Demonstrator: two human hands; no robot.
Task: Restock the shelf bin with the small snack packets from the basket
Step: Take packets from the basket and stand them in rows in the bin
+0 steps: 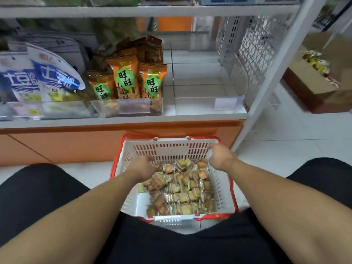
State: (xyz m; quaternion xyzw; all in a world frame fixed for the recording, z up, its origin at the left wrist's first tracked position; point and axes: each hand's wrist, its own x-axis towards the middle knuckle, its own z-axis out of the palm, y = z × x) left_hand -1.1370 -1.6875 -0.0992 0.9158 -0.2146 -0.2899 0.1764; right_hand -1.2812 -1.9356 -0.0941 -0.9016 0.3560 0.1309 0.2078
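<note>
Task barely started, by the look of it. The clear plastic shelf bin on the right end of the white shelf has nothing visible in it. The white slotted plastic basket with red rim and handles sits on the floor between your knees, with a thick heap of small square snack packets in clear wrappers covering most of its bottom.

Your left hand is down over the far left of the heap; the fingers point away from the camera, so can't tell if its grip is spread or pinching a packet. Your right hand is at the basket's far right corner, fingers curled toward the wall; can't tell if they grip the rim or a packet.

The neighbouring clear bin holds orange snack bags with green labels, and blue-and-white bags sit further left.

Left to do, as I judge it: essentially all packets, in repeated handfuls up to the bin.
</note>
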